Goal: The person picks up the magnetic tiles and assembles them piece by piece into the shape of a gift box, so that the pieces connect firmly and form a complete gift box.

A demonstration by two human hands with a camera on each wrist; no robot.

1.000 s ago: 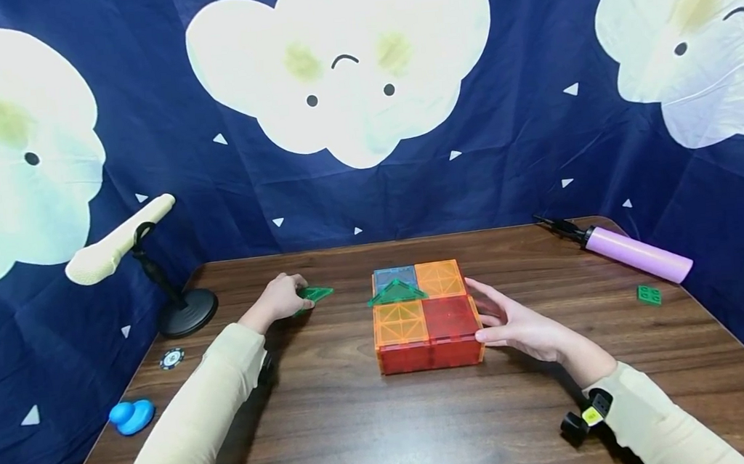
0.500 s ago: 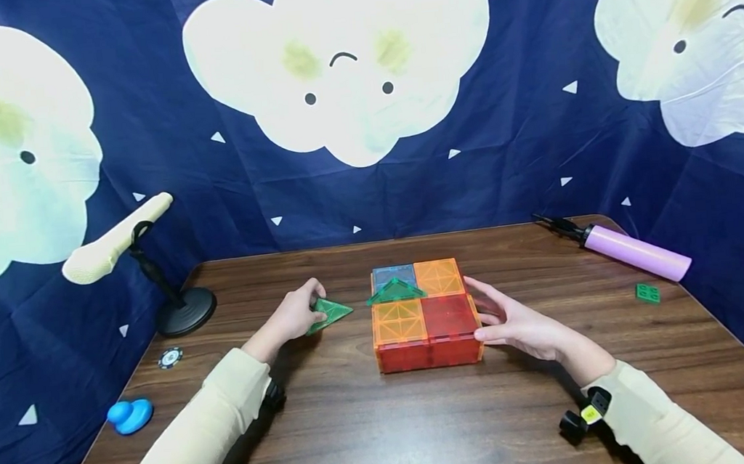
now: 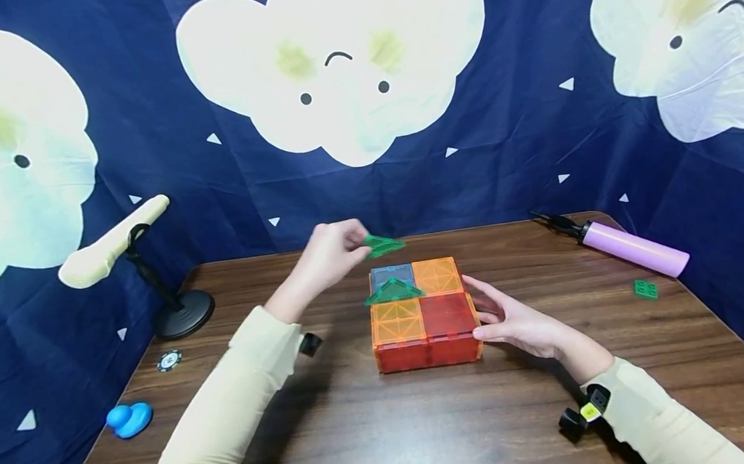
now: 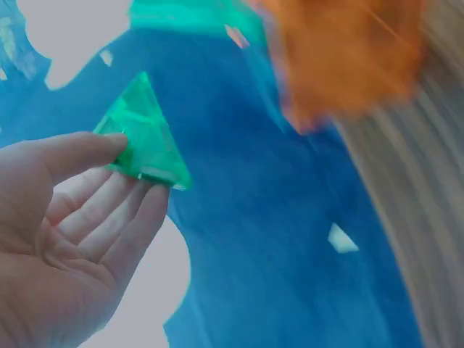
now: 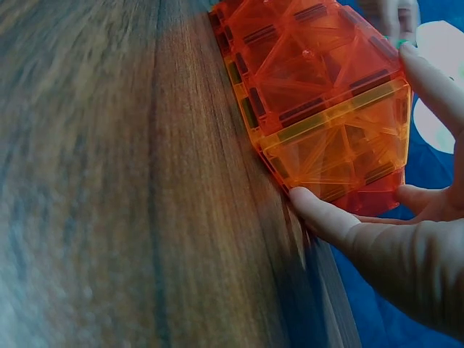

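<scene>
My left hand (image 3: 333, 255) pinches a green triangular magnetic tile (image 3: 383, 246) between thumb and fingers, held in the air above the back left of a tile box. That tile (image 4: 148, 138) is sharp and see-through in the left wrist view. The low box (image 3: 429, 353) is built of red, orange and blue magnetic tiles and sits mid-table. Another green triangular tile (image 3: 395, 289) is on its top, toward the left; whether it leans or stands is unclear. My right hand (image 3: 522, 326) touches the box's right side with extended fingers and thumb, its thumb near the front corner.
On the left are a black stand (image 3: 181, 312) bearing a cream-coloured long object (image 3: 111, 245), a poker chip (image 3: 168, 360) and a blue rounded toy (image 3: 129, 420). A purple hand pump (image 3: 636, 249) and a green toy brick (image 3: 645, 289) lie on the right. Blue cloth hangs behind.
My left hand has lifted the green triangular tile off the table and carried it right and up, over the back of the box. The right hand and the box have stayed put.
</scene>
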